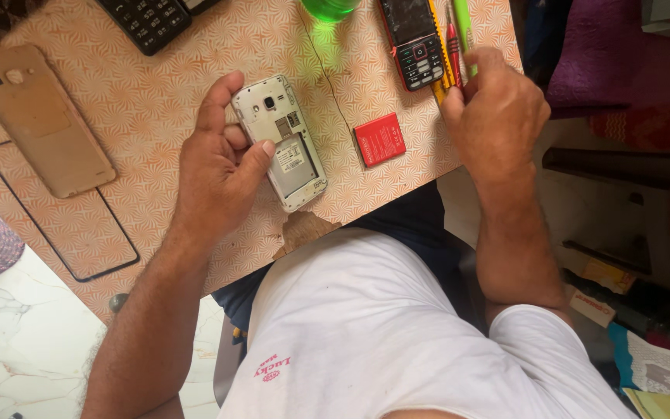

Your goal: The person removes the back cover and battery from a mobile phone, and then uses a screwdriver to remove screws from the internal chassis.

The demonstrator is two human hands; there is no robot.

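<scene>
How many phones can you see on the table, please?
3: an opened smartphone in the left hand, a keypad phone by the right hand, another at the top edge.

Battery [379, 139] on table [157, 101], right of opened phone [282, 143].

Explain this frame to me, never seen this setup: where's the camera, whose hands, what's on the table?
There is one picture, from a camera worn on a person's head, looking down at their own two bare hands and lap. No robot is involved.

The left hand holds a white smartphone with its back cover off, resting on the patterned table. The right hand reaches into a bunch of pens and tools at the table's far edge; whether it grips one is unclear.

Also on the table: a red battery, a keypad phone, a gold back cover, a thin black frame, a second dark keypad device and a green bottle.
</scene>
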